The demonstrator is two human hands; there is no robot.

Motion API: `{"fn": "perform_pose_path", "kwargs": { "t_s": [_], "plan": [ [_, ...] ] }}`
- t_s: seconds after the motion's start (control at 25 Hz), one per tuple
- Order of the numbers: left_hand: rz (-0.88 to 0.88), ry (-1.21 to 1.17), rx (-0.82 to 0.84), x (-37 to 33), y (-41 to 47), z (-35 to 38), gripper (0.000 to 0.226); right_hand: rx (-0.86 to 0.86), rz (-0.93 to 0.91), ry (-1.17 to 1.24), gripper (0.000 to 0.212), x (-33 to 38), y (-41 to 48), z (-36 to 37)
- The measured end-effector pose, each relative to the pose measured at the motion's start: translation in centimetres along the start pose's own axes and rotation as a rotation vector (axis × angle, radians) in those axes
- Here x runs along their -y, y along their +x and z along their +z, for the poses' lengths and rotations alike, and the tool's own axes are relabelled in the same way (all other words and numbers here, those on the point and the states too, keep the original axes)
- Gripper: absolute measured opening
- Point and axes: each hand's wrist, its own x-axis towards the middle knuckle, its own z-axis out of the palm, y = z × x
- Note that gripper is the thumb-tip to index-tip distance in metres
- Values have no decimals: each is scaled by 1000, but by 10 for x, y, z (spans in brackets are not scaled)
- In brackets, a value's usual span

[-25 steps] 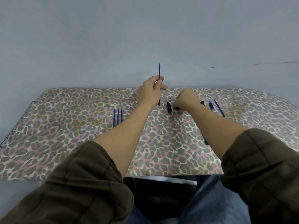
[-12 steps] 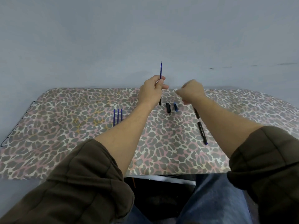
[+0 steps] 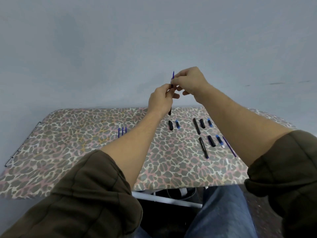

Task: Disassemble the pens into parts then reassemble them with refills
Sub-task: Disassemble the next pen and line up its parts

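Both hands (image 3: pixel 160 99) (image 3: pixel 190 81) grip one pen (image 3: pixel 170 111) above the far table (image 3: pixel 68 143) edge.

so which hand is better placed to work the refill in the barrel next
Right. The right hand pinches the blue refill just above the black barrel, likely free to slide it. The left hand grips the barrel upright, steadying it.

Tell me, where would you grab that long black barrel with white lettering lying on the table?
Probably pinch the lettered barrel at its middle, coming straight down from above, fingers across its width. It lies flat on the table, long and thin, with room on both sides.
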Motion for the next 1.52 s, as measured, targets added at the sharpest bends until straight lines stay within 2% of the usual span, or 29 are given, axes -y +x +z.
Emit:
{"fn": "perform_pose_path", "kwargs": {
  "t_s": [0.16, 0.4, 0.56, 0.72, 0.88, 1.0, 1.12, 1.28, 1.52],
  "plan": [
    [29, 14, 11, -10, -7, -3, 25, -12, -31, -10, 8, 10, -5, -10],
    [-5, 66, 25, -11, -14, -8, 31, -217, -101, 123, 11, 45, 1, -44],
    [-94, 56, -32, -5, -12, -12, 28, -274, -73, 24, 8, 41, 4, -50],
    [-214, 93, -60, 9, -6, -16, 25, -210, 30, -148, 3, 10, 7, -38],
    [-354, 147, -53, 30, -5, -20, 21, -103, 104, -377, 13, -29, 10, -21],
    [-437, 199, -43, 41, -4, -18, 28, -55, 175, -491, 19, -57, 15, -9],
    [-511, 288, -27, 49, 0, -11, 29, -12, 221, -589, 11, -80, 19, 5],
    [-544, 465, 22, 60, 7, 5, 34, 20, 255, -657, 28, -112, 25, 21],
    [-595, 485, -50, 82, 15, 25, 46, 82, 288, -696, 21, -139, 34, 37]
  ]
}}
